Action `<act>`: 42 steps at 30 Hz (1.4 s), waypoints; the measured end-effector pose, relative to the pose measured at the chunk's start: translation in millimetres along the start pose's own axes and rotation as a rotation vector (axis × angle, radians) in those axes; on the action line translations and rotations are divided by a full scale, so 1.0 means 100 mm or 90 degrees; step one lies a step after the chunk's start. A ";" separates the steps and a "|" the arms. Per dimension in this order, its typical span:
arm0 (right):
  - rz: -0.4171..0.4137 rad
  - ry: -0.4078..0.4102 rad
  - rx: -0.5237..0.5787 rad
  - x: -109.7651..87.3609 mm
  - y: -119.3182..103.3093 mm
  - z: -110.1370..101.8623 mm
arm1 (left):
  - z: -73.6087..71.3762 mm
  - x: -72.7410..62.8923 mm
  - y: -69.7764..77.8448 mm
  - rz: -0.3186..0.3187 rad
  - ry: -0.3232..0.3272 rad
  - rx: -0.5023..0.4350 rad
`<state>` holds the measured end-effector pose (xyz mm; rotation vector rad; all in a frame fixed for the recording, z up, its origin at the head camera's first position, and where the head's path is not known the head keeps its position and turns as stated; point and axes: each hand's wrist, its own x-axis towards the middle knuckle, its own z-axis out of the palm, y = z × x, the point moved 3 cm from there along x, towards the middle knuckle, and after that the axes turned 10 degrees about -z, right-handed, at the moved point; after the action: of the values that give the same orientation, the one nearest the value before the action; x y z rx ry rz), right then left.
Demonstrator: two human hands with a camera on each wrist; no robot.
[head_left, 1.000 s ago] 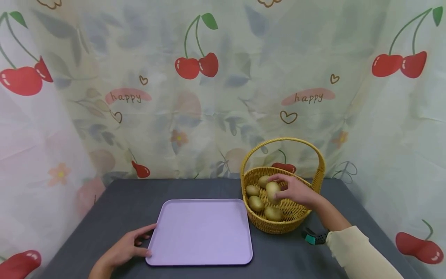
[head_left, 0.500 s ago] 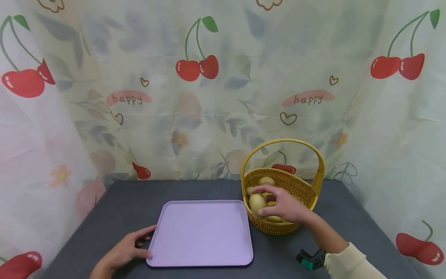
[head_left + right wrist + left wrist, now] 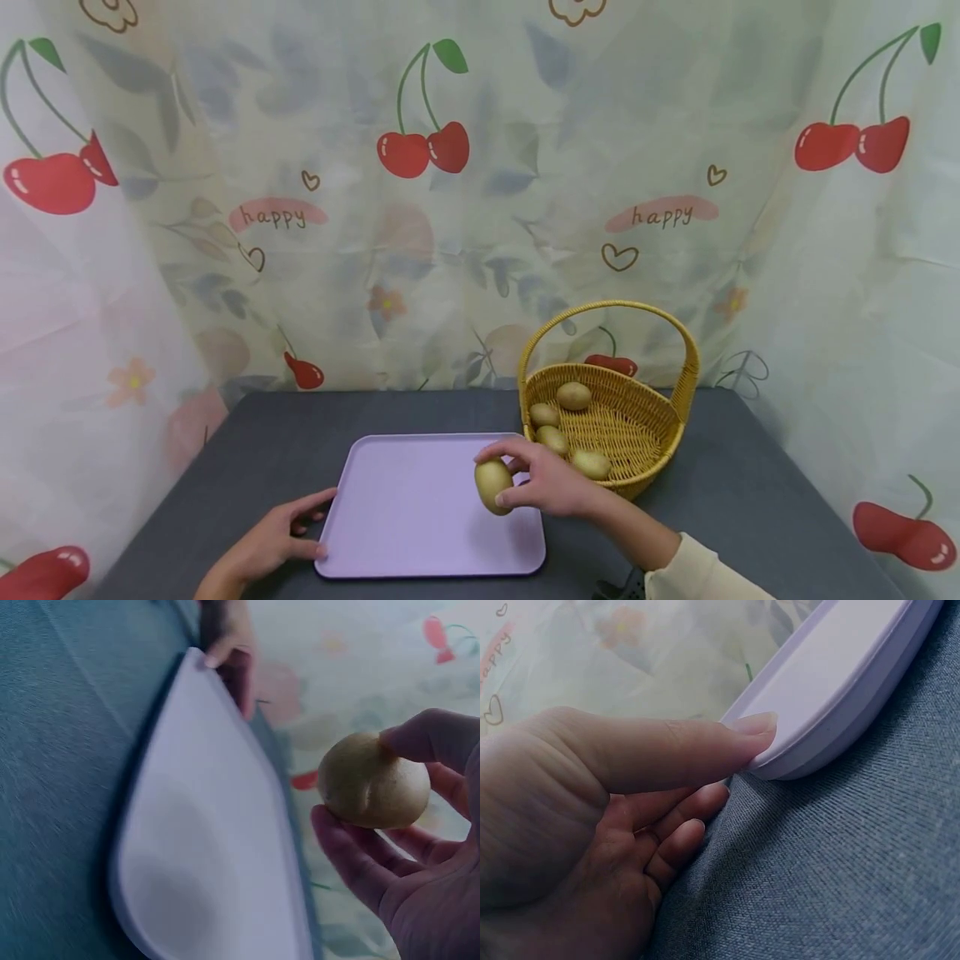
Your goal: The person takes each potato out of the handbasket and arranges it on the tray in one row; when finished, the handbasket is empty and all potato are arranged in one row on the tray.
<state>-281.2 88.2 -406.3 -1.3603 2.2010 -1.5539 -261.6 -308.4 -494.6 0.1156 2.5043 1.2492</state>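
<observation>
Potato (image 3: 491,487): above the lilac tray's (image 3: 412,512) right side.
Right hand (image 3: 546,482): over the tray's right edge, thumb and fingertips pinching the potato.
Left hand (image 3: 272,537): thumb and index spread along the tray's left edge.
Crease (image 3: 367,796): right wrist view only.

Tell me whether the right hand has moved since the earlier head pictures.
Yes, leftward and nearer: the right hand has carried a potato from the unmoved basket to above the tray.
</observation>
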 end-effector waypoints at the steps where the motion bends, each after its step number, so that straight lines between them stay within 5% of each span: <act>1: 0.005 -0.002 0.011 0.03 0.03 0.05 | 0.00 0.00 0.00 0.000 0.000 -0.001; 15: 0.104 0.051 0.144 0.48 0.47 0.65 | 0.00 0.01 -0.03 0.004 0.000 -0.004; 25: 0.148 0.090 0.026 0.85 0.69 0.95 | 0.00 -0.01 -0.01 -0.007 0.006 0.005; 36: 0.112 0.114 -0.096 1.22 0.69 1.26 | -0.03 -0.04 0.02 0.039 0.013 0.015; 42: 0.106 0.113 -0.161 1.32 0.68 1.42 | 0.00 0.01 -0.01 0.032 0.005 0.011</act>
<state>-320.3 -100.7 -477.6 -1.0958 2.6178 -1.4280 -262.4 -308.4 -495.6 0.1795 2.5337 1.2502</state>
